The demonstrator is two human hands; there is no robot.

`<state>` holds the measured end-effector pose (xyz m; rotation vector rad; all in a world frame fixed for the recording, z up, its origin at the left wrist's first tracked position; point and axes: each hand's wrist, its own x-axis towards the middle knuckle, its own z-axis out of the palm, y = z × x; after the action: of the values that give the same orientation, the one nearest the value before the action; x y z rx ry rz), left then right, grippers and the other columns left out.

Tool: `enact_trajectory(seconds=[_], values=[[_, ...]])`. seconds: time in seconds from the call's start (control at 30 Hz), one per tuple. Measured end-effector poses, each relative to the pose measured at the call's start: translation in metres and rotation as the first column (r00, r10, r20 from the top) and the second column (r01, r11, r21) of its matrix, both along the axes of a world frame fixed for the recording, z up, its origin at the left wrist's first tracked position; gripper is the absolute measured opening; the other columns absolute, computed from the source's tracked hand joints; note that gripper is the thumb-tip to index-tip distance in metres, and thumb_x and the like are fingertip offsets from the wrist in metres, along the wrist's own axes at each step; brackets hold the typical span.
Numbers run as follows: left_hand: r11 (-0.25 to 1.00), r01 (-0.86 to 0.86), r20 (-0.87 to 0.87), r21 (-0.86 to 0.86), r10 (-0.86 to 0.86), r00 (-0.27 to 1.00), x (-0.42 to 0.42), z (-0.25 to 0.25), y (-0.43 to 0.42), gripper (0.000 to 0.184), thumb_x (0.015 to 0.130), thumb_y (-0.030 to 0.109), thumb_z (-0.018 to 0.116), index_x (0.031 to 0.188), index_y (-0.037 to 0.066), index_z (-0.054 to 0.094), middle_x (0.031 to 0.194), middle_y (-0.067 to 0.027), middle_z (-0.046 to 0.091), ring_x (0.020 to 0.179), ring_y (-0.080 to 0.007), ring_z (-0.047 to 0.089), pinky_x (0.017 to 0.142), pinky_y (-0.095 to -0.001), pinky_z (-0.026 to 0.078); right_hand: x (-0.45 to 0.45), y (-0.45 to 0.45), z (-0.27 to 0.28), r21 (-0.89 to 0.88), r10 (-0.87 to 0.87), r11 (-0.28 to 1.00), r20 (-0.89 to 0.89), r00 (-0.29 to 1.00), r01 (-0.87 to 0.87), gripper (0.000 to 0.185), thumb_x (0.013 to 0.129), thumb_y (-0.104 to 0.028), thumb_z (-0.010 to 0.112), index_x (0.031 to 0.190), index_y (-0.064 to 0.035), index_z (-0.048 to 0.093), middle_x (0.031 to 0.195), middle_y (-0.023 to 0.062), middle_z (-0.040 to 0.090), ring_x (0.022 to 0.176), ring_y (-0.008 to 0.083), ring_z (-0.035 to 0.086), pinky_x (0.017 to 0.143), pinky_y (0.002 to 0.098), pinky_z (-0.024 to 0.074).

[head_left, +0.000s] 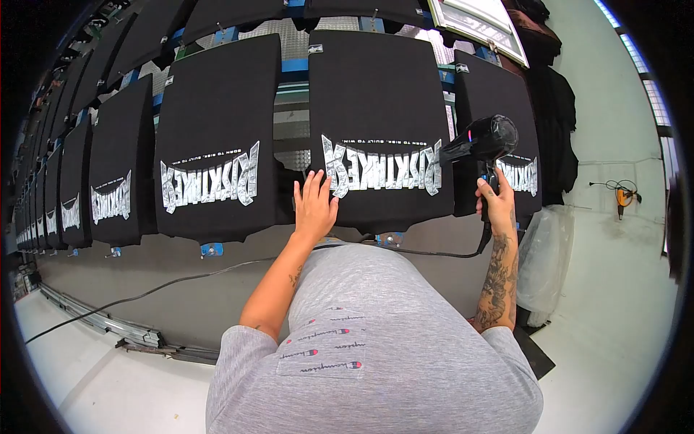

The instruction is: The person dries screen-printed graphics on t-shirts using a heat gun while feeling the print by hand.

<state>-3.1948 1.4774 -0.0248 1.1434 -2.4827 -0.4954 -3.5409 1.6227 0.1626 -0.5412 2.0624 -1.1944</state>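
Observation:
In my right hand point(497, 199) is a black hair dryer point(493, 137), gripped by its handle. Its nozzle points left at the right end of the white lettering on a black T-shirt point(379, 87). That shirt lies stretched flat over a board in front of me. My left hand point(315, 206) rests with fingers stretched out at the shirt's left edge, by the left end of the print. Another black T-shirt point(217, 108) with the same print lies to the left, and one more point(522, 108) is partly behind the dryer.
A long row of printed shirts runs off to the left. The black cord point(144, 293) trails from the dryer across the front. A white-framed screen point(484, 25) sits at the back right. An orange heat gun point(622, 197) hangs on the right wall, near a clear plastic bag point(546, 264).

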Motion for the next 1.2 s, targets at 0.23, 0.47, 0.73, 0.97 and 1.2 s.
enact_trajectory(seconds=[0.23, 0.47, 0.73, 0.97, 1.2], values=[[0.999, -0.032, 0.009, 0.0, 0.032, 0.999, 0.008, 0.0, 0.001, 0.05, 0.091, 0.023, 0.066, 0.135, 0.003, 0.055, 0.149, -0.0166, 0.045, 0.144, -0.0342, 0.036, 0.117, -0.0643, 0.022, 0.054, -0.029, 0.005, -0.032, 0.155, 0.988, 0.131, 0.979, -0.152, 0.073, 0.092, -0.02, 0.073, 0.152, -0.0004, 0.037, 0.079, 0.0034, 0.062, 0.055, 0.0082, 0.055, 0.049, 0.0239, 0.047], [0.996, -0.093, 0.023, 0.009, 0.093, 0.995, 0.019, -0.003, 0.0, 0.052, 0.092, 0.024, 0.066, 0.138, 0.003, 0.053, 0.149, -0.0165, 0.044, 0.145, -0.0346, 0.034, 0.117, -0.0635, 0.021, 0.118, -0.063, 0.003, -0.021, 0.412, 0.908, 0.226, 0.882, -0.419, 0.072, 0.094, -0.017, 0.071, 0.154, 0.001, 0.035, 0.081, 0.0047, 0.062, 0.057, 0.008, 0.055, 0.052, 0.0243, 0.0475], [0.982, -0.186, 0.029, 0.009, 0.186, 0.982, 0.019, -0.014, -0.006, 0.055, 0.092, 0.024, 0.066, 0.141, 0.002, 0.051, 0.15, -0.0178, 0.044, 0.145, -0.0365, 0.035, 0.117, -0.0635, 0.023, 0.139, -0.051, 0.012, -0.003, 0.571, 0.808, 0.251, 0.782, -0.589, 0.071, 0.094, -0.02, 0.07, 0.151, 0.0055, 0.036, 0.083, 0.0055, 0.062, 0.058, 0.0072, 0.056, 0.053, 0.0242, 0.0479], [0.946, -0.288, 0.094, 0.146, 0.277, 0.956, -0.01, -0.025, -0.024, 0.073, 0.096, 0.043, 0.062, 0.15, 0.0, 0.038, 0.155, -0.021, 0.038, 0.147, -0.0383, 0.029, 0.118, -0.0619, 0.021, 0.102, -0.007, 0.011, 0.013, 0.34, 0.936, 0.213, 0.916, -0.351, 0.072, 0.093, -0.016, 0.07, 0.153, 0.0038, 0.034, 0.082, 0.0051, 0.06, 0.058, 0.008, 0.054, 0.052, 0.0243, 0.0462], [0.912, -0.317, 0.12, 0.259, 0.296, 0.948, -0.022, -0.028, -0.029, 0.089, 0.092, 0.05, 0.065, 0.153, -0.003, 0.028, 0.155, -0.0254, 0.034, 0.148, -0.0421, 0.028, 0.117, -0.0645, 0.022, 0.043, 0.052, 0.005, -0.028, 0.043, 0.999, 0.136, 0.99, -0.039, 0.071, 0.092, -0.016, 0.073, 0.153, -0.0035, 0.038, 0.078, 0.0024, 0.061, 0.054, 0.0081, 0.055, 0.049, 0.0237, 0.0469]])
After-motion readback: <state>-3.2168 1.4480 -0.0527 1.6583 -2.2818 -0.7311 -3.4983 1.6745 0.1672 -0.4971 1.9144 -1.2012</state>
